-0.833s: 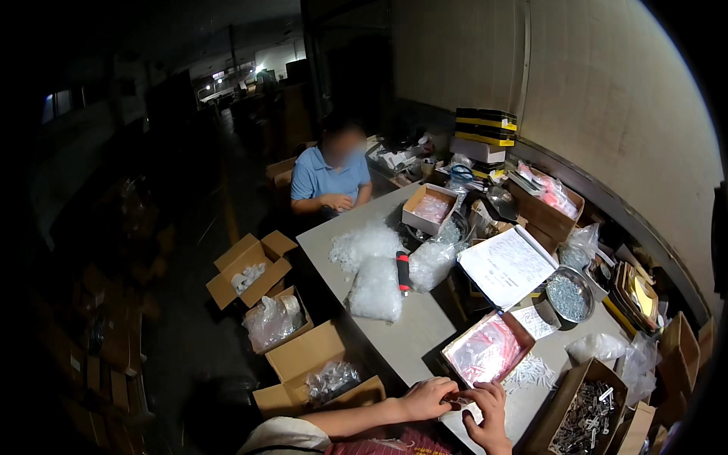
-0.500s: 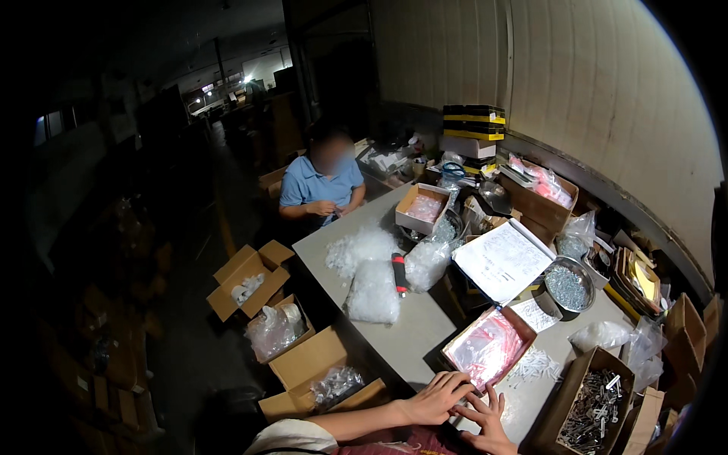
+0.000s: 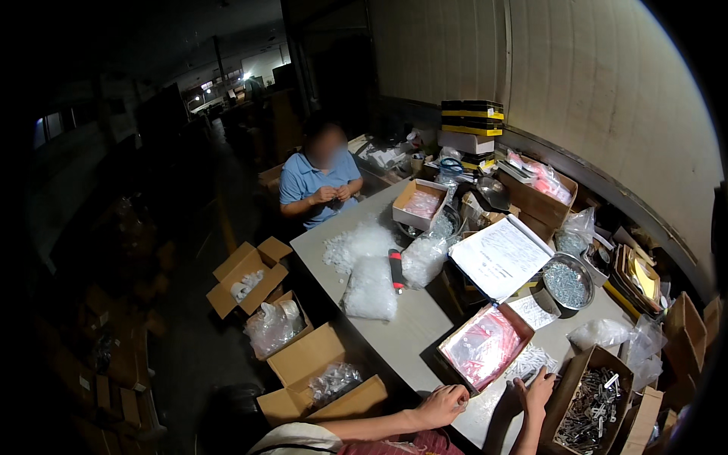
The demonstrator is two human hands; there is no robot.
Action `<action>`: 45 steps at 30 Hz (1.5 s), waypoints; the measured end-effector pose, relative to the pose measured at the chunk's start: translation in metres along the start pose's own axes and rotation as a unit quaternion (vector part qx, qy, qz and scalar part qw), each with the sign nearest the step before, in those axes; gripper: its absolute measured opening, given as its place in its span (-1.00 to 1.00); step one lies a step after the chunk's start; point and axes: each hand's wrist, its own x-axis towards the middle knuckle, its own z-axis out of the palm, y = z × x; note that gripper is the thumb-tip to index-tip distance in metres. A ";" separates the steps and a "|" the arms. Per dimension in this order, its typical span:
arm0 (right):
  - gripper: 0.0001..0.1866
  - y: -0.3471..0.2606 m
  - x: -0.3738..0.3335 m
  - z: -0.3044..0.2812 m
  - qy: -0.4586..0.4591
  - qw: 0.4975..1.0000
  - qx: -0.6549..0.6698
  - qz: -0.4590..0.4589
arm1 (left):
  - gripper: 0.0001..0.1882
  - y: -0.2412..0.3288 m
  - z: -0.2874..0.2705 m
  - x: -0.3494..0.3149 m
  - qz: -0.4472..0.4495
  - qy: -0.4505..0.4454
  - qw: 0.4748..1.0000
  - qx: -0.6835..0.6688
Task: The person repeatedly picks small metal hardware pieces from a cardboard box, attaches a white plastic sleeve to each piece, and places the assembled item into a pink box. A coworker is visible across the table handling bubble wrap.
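My left hand (image 3: 442, 406) is closed, its fingers curled in at the near edge of the table; whatever is in them is too small to make out. It is just below a shallow box (image 3: 520, 327) full of clear plastic bags with pink-red markings (image 3: 485, 345). My right hand (image 3: 535, 391) is at the near edge of a loose heap of small white plastic plugs (image 3: 533, 359), thumb and fingers apart. Right beside it stands a cardboard box of dark and silvery metal pieces (image 3: 590, 409).
A clipboard with written sheets (image 3: 502, 258) lies beyond the shallow box, near a metal bowl of small screws (image 3: 567, 285). A filled plastic bag (image 3: 371, 290) and a red-black tool (image 3: 396, 271) lie left. A person in blue (image 3: 318, 186) sits opposite. Open cartons (image 3: 303, 360) stand left of the table.
My hands were together by the shallow box and are now apart. The right has moved right to the white plugs; the left has curled its fingers. The person opposite has raised their hands slightly.
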 end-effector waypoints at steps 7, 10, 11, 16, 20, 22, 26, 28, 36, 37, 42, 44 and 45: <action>-0.12 0.010 0.020 0.049 0.073 0.994 0.053 -0.062 | -0.69 0.004 0.016 0.008 -0.028 -0.011 0.999 -0.016; -0.54 0.001 0.020 0.042 0.046 0.987 0.127 -0.083 | -0.77 0.008 0.017 0.016 0.008 -0.024 0.999 -0.019; -0.70 -0.002 0.016 0.039 0.077 0.985 0.107 -0.113 | -0.78 0.010 0.018 0.018 0.011 -0.026 0.999 -0.024; -0.85 0.008 0.007 0.030 0.063 0.983 0.128 -0.117 | -0.81 0.021 0.024 0.026 0.006 -0.041 0.998 -0.057; -0.88 0.005 0.002 0.009 0.063 0.979 0.170 -0.098 | -0.82 0.021 0.037 0.034 0.011 -0.048 0.995 -0.086; -0.89 0.002 0.001 -0.003 0.052 0.978 0.182 -0.084 | -0.85 0.028 0.039 0.040 0.038 -0.029 0.996 -0.079; -0.87 0.003 0.001 -0.016 0.051 0.971 0.222 -0.067 | -0.84 0.029 0.049 0.048 -0.010 -0.052 0.993 -0.102; -0.85 0.001 0.000 -0.028 0.070 0.955 0.279 -0.071 | -0.83 0.035 0.051 0.054 -0.032 -0.082 0.988 -0.128; -0.77 -0.031 -0.054 -0.129 0.020 0.929 0.147 -0.339 | -0.70 0.041 0.070 0.072 -0.061 -0.097 0.974 -0.193; -0.76 -0.028 -0.056 -0.128 0.008 0.929 0.106 -0.355 | -0.69 0.040 0.073 0.073 -0.053 -0.101 0.973 -0.202; -0.65 -0.014 -0.067 -0.124 -0.132 0.942 0.104 -0.291 | -0.69 0.047 0.072 0.079 -0.051 -0.212 0.963 -0.157; -0.58 -0.021 -0.070 -0.137 -0.143 0.939 0.136 -0.282 | -0.66 0.045 0.078 0.078 -0.053 -0.234 0.959 -0.149; -0.56 -0.029 -0.072 -0.145 -0.102 0.932 0.167 -0.305 | -0.62 0.038 0.083 0.077 -0.042 -0.237 0.956 -0.166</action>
